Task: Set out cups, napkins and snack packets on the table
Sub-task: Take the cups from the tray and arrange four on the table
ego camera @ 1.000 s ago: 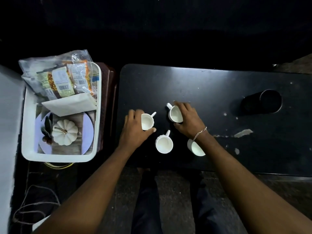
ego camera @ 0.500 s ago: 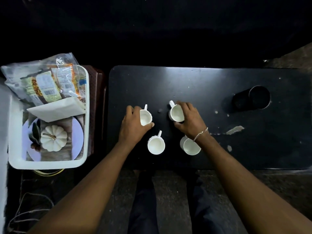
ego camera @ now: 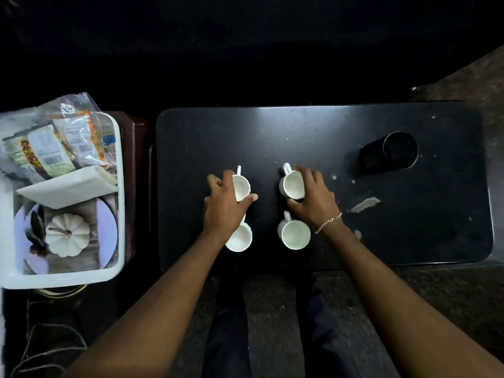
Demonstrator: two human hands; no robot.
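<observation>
White cups stand in a two-by-two group on the black table [ego camera: 313,132], near its front edge. The far left cup [ego camera: 242,186] sits inside the left hand [ego camera: 225,208]: fingers curl round its left side, the thumb reaches across under its near rim, and the thin handle points away from the person. The hand covers part of that cup's wall. The near left cup [ego camera: 240,237] lies partly under the left wrist, so its far rim and handle are hidden. The far right cup [ego camera: 292,184] is gripped by the right hand [ego camera: 313,197], fingers over its right rim and the thumb against its near wall; its handle sticks out at the far left. The near right cup [ego camera: 295,233] stands free just beside that wrist, which wears a chain bracelet [ego camera: 328,221]; whether they touch I cannot tell.

A dark cylinder [ego camera: 388,154] stands well apart at the table's far right, hard to make out against the surface. Left of the table, a white tub [ego camera: 120,214] holds snack packets [ego camera: 51,148] in a clear bag, white napkins [ego camera: 68,189] and a small white pumpkin [ego camera: 68,236] on a pale plate [ego camera: 106,227]. The tub's left side is cut off by the frame.
</observation>
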